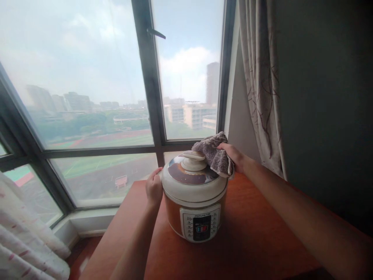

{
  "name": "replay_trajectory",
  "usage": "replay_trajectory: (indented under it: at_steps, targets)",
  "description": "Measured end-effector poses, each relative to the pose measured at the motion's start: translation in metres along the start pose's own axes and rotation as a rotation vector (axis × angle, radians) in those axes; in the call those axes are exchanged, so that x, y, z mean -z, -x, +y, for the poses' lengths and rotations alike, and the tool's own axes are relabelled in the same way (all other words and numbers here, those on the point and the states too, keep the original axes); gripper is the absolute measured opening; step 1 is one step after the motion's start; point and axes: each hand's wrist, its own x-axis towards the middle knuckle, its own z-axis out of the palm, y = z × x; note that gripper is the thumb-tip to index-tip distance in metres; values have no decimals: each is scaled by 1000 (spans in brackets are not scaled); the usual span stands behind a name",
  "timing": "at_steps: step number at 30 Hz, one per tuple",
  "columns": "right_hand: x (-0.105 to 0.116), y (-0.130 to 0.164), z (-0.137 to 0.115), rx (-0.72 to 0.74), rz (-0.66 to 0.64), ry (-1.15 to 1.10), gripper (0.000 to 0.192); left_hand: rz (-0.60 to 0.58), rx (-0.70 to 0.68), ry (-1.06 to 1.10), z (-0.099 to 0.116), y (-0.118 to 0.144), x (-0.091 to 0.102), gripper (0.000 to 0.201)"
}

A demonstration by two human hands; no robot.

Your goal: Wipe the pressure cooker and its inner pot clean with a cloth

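Observation:
An electric pressure cooker (194,191) stands upright on the table, its control panel (201,225) facing me. My left hand (154,188) is closed at the cooker's left side, apparently around a side handle that the fingers mostly hide. In my right hand (235,157) is a bunched grey-brown towel (214,151), pressed against the right rear of the lid beside the lid's knob (193,160). The shiny lid top (186,177) shows brownish reflections. The fingers of the right hand are partly hidden behind the cloth.
The reddish-brown wooden table (256,233) extends on both sides of the cooker. Behind it rises a large window with a dark frame (159,144). A patterned curtain (264,101) hangs at the right, and a pale curtain (26,233) at the lower left.

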Motion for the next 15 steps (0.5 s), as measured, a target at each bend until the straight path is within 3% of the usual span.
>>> replay_trajectory:
  at_steps: [3,7,10,15]
  targets:
    - [-4,18,6,-78,-11,-127,33,-10,-6,4,-3,-1,0,45]
    - [-11,18,16,234,95,254,26,-16,-2,10,-5,-1,0,45]
    - [-12,-6,23,329,68,395,23,-17,4,20,-4,-1,0,45]
    - [-3,-62,31,231,55,392,16,-15,13,30,-2,-1,0,45]
